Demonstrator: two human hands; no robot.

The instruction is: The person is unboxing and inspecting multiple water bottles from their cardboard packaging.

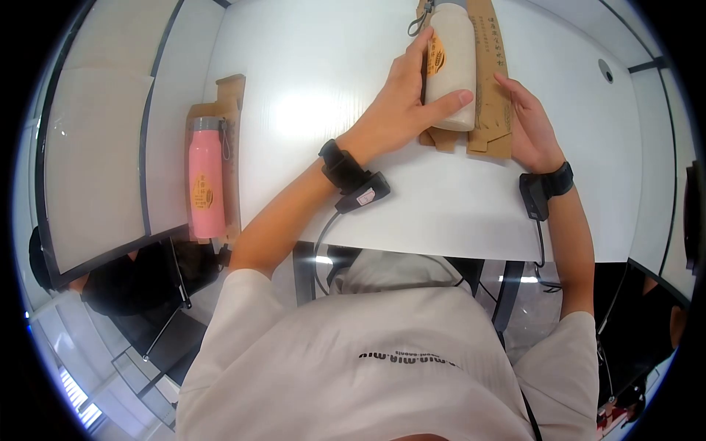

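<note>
The cream bottle is between the hands, directly against the left hand and apart from the right hand, with a strip of cardboard packaging in between. Its long axis points away from the person, roughly in line with the gap between the hands, the rounded base nearest the body and the grey cap at the far end. This lengthwise lie, with the left hand the nearer one, looks like the relation that any handling depends on.

The left hand holds the bottle: its thumb reaches across the front near the base, and its fingers extend along the left side by the orange label. The right hand is partly curled at the packaging's right edge, one digit's tip against it; its other fingers are hidden, so whether it grips cannot be told.

Left of the left hand and closer to the body, a pink bottle lies parallel to the table's side, with more cardboard beside it. The white table spreads beneath the hands.

The cream bottle's cap is cut off at the top; how its underside meets the packaging is hidden, and the small print is unreadable.
</note>
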